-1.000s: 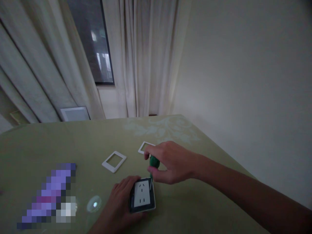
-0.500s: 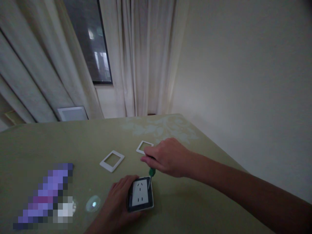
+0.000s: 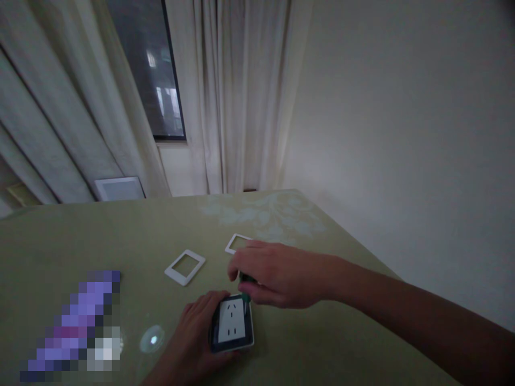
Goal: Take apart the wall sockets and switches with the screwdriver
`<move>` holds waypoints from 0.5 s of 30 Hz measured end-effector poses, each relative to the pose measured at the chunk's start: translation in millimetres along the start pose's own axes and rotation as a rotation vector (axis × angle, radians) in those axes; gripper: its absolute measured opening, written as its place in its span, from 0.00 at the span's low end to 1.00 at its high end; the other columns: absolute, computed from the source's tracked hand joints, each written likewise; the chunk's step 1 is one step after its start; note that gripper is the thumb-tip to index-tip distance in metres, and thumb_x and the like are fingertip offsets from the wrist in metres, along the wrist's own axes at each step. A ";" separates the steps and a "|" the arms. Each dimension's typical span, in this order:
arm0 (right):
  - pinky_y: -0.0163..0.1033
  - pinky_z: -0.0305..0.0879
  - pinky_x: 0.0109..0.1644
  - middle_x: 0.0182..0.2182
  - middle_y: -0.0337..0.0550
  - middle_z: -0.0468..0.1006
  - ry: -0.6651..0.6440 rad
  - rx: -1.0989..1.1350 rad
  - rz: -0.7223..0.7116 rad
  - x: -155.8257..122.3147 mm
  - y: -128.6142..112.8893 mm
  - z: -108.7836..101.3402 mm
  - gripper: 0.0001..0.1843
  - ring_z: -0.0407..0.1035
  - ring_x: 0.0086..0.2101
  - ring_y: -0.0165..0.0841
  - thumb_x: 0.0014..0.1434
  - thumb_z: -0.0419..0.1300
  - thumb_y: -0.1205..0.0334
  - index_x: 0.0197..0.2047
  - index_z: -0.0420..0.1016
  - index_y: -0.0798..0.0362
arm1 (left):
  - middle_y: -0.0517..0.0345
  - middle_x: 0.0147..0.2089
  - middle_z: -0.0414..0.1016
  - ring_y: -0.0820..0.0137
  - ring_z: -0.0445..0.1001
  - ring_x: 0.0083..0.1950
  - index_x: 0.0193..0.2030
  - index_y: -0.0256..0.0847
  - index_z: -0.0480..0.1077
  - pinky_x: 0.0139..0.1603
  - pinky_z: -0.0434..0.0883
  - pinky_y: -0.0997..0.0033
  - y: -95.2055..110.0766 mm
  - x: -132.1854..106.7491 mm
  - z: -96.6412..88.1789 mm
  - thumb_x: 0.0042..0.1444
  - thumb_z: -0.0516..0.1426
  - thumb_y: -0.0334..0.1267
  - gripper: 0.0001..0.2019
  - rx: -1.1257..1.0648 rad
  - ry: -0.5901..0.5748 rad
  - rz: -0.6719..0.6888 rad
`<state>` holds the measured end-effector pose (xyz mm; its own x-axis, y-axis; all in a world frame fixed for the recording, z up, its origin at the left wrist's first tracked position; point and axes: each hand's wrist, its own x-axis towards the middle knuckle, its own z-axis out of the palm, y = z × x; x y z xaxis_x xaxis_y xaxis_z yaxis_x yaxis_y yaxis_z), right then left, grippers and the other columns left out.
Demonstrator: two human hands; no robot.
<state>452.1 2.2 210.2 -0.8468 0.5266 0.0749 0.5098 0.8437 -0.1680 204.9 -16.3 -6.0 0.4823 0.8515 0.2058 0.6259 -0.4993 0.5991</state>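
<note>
A wall socket [image 3: 232, 323] with a white slotted face and dark surround rests on the table, facing up. My left hand [image 3: 197, 332] is wrapped round its left side. My right hand [image 3: 269, 273] grips a green-handled screwdriver [image 3: 245, 298] above the socket's far right corner. The shaft points down at the right edge of the socket's face; its tip is too small to make out. Most of the handle is hidden in my fingers. A white square frame [image 3: 185, 267] lies beyond my left hand, and a second white frame [image 3: 234, 244] is partly covered by my right hand.
The green-covered table [image 3: 100, 230] runs back to the curtains [image 3: 241, 107] and along the wall [image 3: 402, 134] at right. A blurred-out purple item [image 3: 74, 321] and a blurred pale item [image 3: 105, 348] lie at left, near a small clear round object [image 3: 153, 339].
My right hand has come lower over the socket, and its fingers have shifted on the screwdriver's handle. My left hand keeps its hold on the socket.
</note>
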 end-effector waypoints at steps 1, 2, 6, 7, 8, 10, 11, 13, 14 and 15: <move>0.39 0.63 0.45 0.46 0.48 0.85 0.003 0.003 0.024 -0.6 -0.3 -0.8 0.10 0.76 0.45 0.38 0.75 0.60 0.59 0.56 0.74 0.54 | 0.45 0.66 0.81 0.38 0.80 0.65 0.68 0.49 0.71 0.65 0.75 0.38 0.3 0.3 0.0 0.46 0.73 0.43 0.40 -0.001 0.001 -0.003; 0.38 0.61 0.41 0.44 0.47 0.85 0.001 -0.018 0.102 -0.9 -0.5 -1.1 0.12 0.76 0.42 0.38 0.75 0.60 0.55 0.55 0.74 0.53 | 0.45 0.66 0.81 0.38 0.80 0.65 0.68 0.49 0.71 0.65 0.75 0.38 0.2 0.4 0.2 0.45 0.74 0.43 0.40 -0.004 0.004 -0.003; 0.38 0.50 0.33 0.32 0.42 0.84 -0.013 -0.108 0.326 -0.8 0.5 1.4 0.19 0.72 0.30 0.35 0.79 0.54 0.45 0.46 0.78 0.50 | 0.47 0.66 0.82 0.40 0.80 0.65 0.68 0.51 0.71 0.65 0.75 0.40 -2.5 -0.7 1.9 0.44 0.74 0.43 0.41 -0.014 0.029 0.017; 0.38 0.51 0.34 0.34 0.42 0.85 -0.004 -0.090 0.281 -1.0 0.5 2.5 0.16 0.73 0.31 0.34 0.79 0.54 0.49 0.49 0.78 0.50 | 0.47 0.66 0.82 0.40 0.80 0.65 0.68 0.51 0.72 0.65 0.76 0.40 -3.3 -1.3 2.2 0.44 0.74 0.42 0.41 -0.012 0.030 0.019; 0.38 0.53 0.36 0.38 0.43 0.86 0.012 -0.064 0.227 -1.4 0.3 3.7 0.13 0.75 0.34 0.35 0.78 0.55 0.54 0.53 0.78 0.49 | 0.47 0.65 0.82 0.41 0.81 0.65 0.68 0.51 0.72 0.64 0.76 0.40 -4.0 -1.8 2.3 0.45 0.74 0.43 0.41 -0.010 0.030 0.020; 0.38 0.57 0.38 0.42 0.45 0.87 0.051 -0.071 0.223 -1.8 -0.5 6.3 0.16 0.77 0.37 0.38 0.73 0.58 0.56 0.61 0.74 0.50 | 0.47 0.65 0.83 0.41 0.81 0.64 0.68 0.51 0.72 0.64 0.76 0.40 -4.4 -2.5 2.0 0.45 0.74 0.43 0.41 -0.007 0.027 0.022; 0.39 0.57 0.37 0.41 0.48 0.87 0.070 -0.120 0.292 -1.6 -0.8 7.6 0.19 0.78 0.36 0.40 0.72 0.59 0.53 0.62 0.74 0.52 | 0.47 0.65 0.83 0.40 0.81 0.64 0.68 0.51 0.72 0.64 0.77 0.41 -4.1 -2.5 1.5 0.45 0.75 0.43 0.41 -0.006 0.025 0.022; 0.40 0.55 0.34 0.35 0.50 0.87 0.078 -0.234 0.469 -0.9 -0.5 9.7 0.22 0.77 0.32 0.43 0.73 0.58 0.44 0.56 0.77 0.54 | 0.46 0.65 0.82 0.40 0.81 0.65 0.68 0.50 0.72 0.65 0.76 0.40 -2.5 -1.9 0.0 0.44 0.75 0.42 0.42 -0.005 0.025 0.018; 0.40 0.53 0.34 0.33 0.50 0.86 0.068 -0.256 0.516 -0.7 0.0 10.2 0.23 0.76 0.31 0.42 0.75 0.55 0.41 0.52 0.77 0.53 | 0.46 0.66 0.82 0.40 0.80 0.65 0.68 0.50 0.73 0.65 0.76 0.40 -1.4 -1.5 -0.7 0.44 0.75 0.41 0.41 -0.006 0.023 0.016; 0.40 0.54 0.34 0.33 0.49 0.86 0.060 -0.235 0.508 -0.8 0.6 10.1 0.23 0.76 0.31 0.41 0.76 0.54 0.41 0.50 0.77 0.53 | 0.46 0.66 0.82 0.40 0.80 0.65 0.67 0.49 0.73 0.65 0.76 0.40 -0.4 -1.0 -1.2 0.44 0.75 0.42 0.41 -0.010 0.021 0.015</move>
<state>451.5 1.2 200.1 -0.4793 0.8721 0.0989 0.8773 0.4794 0.0250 203.5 -16.8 -5.5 0.4786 0.8472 0.2306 0.6128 -0.5104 0.6032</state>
